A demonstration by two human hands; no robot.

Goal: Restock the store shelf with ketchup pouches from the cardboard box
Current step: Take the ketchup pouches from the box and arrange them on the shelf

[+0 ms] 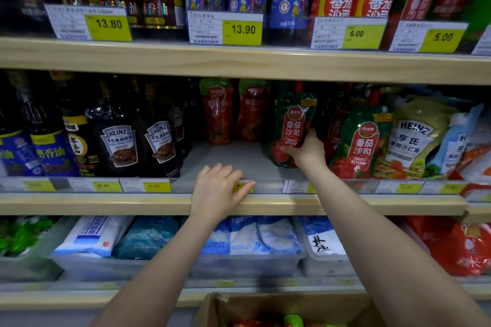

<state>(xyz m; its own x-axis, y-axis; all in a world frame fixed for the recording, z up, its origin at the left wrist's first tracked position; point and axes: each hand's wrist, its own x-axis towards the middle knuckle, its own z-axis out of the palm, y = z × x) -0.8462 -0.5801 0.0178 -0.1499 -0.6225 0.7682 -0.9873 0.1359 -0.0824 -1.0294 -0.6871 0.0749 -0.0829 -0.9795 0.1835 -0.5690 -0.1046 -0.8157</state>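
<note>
My right hand (308, 150) grips the lower part of a green and red ketchup pouch (291, 125) standing on the middle shelf (239, 159). A second pouch of the same kind (358, 143) stands just to its right. Two red ketchup pouches (218, 111) stand further back on the shelf. My left hand (219, 188) rests on the shelf's front rail with fingers spread and nothing in it. The cardboard box (281, 308) sits at the bottom of the view, with red and green pouches showing inside.
Dark Heinz sauce pouches (119, 143) fill the shelf's left side, and Heinz salad dressing pouches (414, 138) the right. Bottles with price tags line the top shelf (239, 61). Plastic bins of white and blue bags (247, 244) sit on the shelf below.
</note>
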